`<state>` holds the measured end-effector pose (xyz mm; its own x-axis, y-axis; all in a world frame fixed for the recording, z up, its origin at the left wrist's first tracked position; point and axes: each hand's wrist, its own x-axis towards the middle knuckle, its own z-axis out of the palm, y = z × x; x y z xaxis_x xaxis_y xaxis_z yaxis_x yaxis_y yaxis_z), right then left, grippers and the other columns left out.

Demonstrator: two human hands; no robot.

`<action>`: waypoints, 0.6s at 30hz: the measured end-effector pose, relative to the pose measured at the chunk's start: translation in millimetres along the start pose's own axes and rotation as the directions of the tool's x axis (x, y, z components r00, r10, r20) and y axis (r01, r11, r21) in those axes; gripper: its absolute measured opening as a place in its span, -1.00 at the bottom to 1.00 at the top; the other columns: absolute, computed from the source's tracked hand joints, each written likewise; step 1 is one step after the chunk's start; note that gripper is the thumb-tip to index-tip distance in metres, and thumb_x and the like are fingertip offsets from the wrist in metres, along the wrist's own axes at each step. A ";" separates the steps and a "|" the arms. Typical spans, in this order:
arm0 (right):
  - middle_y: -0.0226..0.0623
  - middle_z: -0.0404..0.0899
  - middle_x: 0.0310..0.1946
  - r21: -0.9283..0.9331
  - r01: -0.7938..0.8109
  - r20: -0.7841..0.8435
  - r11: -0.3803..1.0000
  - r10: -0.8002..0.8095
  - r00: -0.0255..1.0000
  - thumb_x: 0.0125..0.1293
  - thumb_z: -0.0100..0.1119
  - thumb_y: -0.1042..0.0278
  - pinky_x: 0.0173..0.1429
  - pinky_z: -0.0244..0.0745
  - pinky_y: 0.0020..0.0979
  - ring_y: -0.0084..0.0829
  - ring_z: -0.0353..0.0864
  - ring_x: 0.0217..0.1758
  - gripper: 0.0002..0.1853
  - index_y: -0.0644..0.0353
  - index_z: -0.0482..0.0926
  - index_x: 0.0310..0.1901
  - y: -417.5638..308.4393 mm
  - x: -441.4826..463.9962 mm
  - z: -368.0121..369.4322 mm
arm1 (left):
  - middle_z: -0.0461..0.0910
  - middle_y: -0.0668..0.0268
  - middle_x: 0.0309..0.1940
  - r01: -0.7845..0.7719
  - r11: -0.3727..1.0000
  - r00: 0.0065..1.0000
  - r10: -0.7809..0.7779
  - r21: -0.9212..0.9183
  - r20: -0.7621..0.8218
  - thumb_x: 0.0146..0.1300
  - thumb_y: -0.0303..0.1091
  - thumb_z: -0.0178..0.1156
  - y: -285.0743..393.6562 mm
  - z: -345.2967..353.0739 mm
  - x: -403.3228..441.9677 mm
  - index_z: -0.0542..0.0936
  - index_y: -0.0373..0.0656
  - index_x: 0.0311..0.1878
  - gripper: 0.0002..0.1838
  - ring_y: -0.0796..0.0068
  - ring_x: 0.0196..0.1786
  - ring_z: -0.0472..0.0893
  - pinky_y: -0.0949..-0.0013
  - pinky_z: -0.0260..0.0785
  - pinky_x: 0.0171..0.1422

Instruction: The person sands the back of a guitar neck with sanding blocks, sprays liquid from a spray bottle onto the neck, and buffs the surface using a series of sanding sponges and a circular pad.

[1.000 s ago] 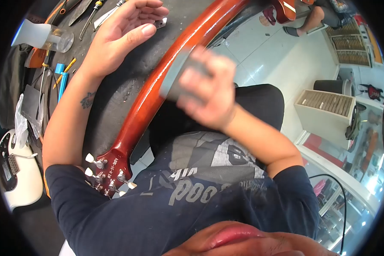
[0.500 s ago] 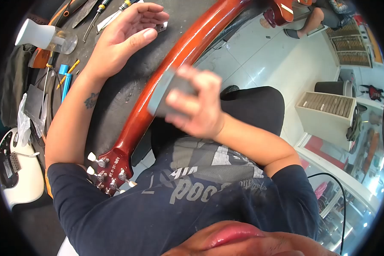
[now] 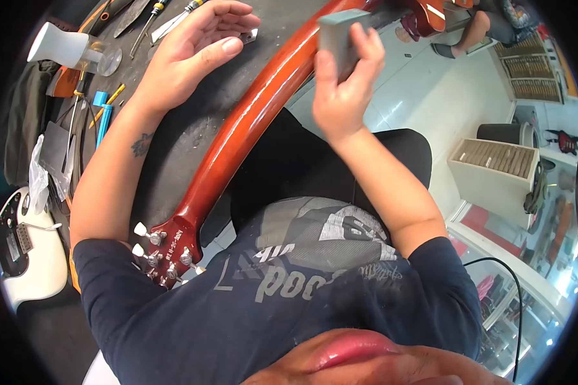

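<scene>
A guitar with a glossy red-brown neck (image 3: 253,115) lies across the dark bench's edge, the neck's back facing up. Its headstock (image 3: 176,247) with pale tuner buttons sits close to my left side. My right hand (image 3: 347,96) grips a grey-green rectangular block (image 3: 341,42), like a sanding block, at the neck's far part; contact with the wood I cannot tell. My left hand (image 3: 199,54) rests left of the neck over the bench, fingers loosely bent and apart, palm bare. A small metal piece (image 3: 250,36) shows by its fingertips.
On the bench (image 3: 192,144) at left are screwdrivers (image 3: 149,19), a white-topped clear bottle (image 3: 77,48), a yellow pencil (image 3: 112,102) and a blue tool (image 3: 103,119). A white guitar body (image 3: 42,263) lies lower left. Another person's leg (image 3: 472,32) shows at far right, near a box (image 3: 494,176).
My right hand has moved with the block up and right along the neck, away from the headstock, and the block is now tilted. My left hand has stayed nearly still.
</scene>
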<state>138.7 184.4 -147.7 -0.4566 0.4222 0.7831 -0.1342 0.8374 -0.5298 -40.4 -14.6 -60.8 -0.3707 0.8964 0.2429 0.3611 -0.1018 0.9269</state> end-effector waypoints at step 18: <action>0.14 0.32 0.48 0.251 -0.112 -0.009 0.961 0.118 0.993 0.57 0.35 0.23 0.53 0.38 0.14 0.10 0.46 0.42 -0.30 0.35 0.24 0.55 -3.6 11.8 9.3 | 0.63 0.09 0.41 0.041 0.999 0.999 -0.041 -0.009 0.003 0.57 -0.06 0.27 -0.1 0.8 -2.4 0.45 -0.28 0.55 -0.34 0.26 0.48 0.58 0.15 0.30 0.66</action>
<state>125.6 183.1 -139.6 -0.4617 0.5213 0.7177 -0.2987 0.6704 -0.6792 -38.8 -16.3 -61.7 -0.3825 0.9011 0.2042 0.3379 -0.0692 0.9386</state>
